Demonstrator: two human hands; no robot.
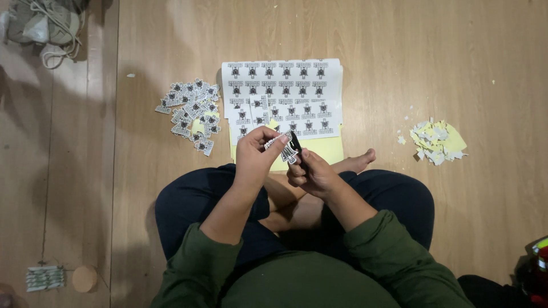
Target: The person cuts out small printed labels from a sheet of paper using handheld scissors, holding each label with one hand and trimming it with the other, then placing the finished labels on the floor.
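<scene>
We sit cross-legged on a pale wooden floor point(456, 68), dark trousers and green sleeves filling the lower frame, one bare foot point(359, 161) poking out just beside the yellow backing sheet point(325, 149). Straight ahead lies a stack of sticker sheets point(282, 94), white rectangles printed with rows of small dark figures, the top sheet partly cut away along its lower left so the yellow shows beneath; how many sheets are stacked we cannot tell. To the left of the stack, well apart from our hands, sits one loose pile of cut stickers point(191, 111), too many and too overlapped to count. To the right, one heap of white and yellow paper scraps point(436, 140) rests on the floor with a few crumbs scattered beside it. Nothing blocks the space between our hands and the sheets. Our left hand point(254, 157) is closed, thumb and fingers pinched on a small fan of cut-out stickers point(277, 140). Our right hand point(311, 174) is closed around a dark tool point(295, 142), whose kind we cannot make out, touching one sticker point(290, 155) held just over the yellow sheet's near edge. Far upper left lies a pair of pale shoes point(45, 25); lower left we see one round wooden disc point(84, 278) beside a small striped bundle point(44, 278).
</scene>
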